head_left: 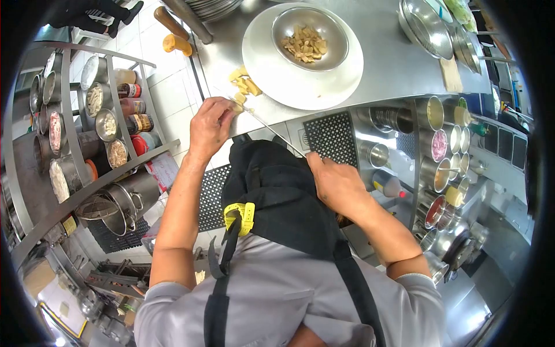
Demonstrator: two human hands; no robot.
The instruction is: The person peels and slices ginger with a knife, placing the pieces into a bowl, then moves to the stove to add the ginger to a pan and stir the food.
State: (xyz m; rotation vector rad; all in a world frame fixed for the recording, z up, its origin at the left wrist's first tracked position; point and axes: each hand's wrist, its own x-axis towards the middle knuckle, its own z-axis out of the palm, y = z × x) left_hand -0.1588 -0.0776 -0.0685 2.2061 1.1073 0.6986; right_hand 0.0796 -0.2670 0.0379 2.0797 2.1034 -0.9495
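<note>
My left hand is at the front edge of the steel counter, its fingers closed round a small pale yellow piece. My right hand is wrapped round the handle end of a long thin knife, whose blade reaches up and left to the piece. The knife's handle is hidden in my fist. Just beyond my left hand lie several cut yellow pieces. To their right a metal bowl of thin tan slices stands on a large white plate.
A knobbly yellow-brown root lies at the counter's far left. Metal bowls stand at the back right. Racks with food containers flank both sides: a bowl at left, a tub at right. A person's legs show at top left.
</note>
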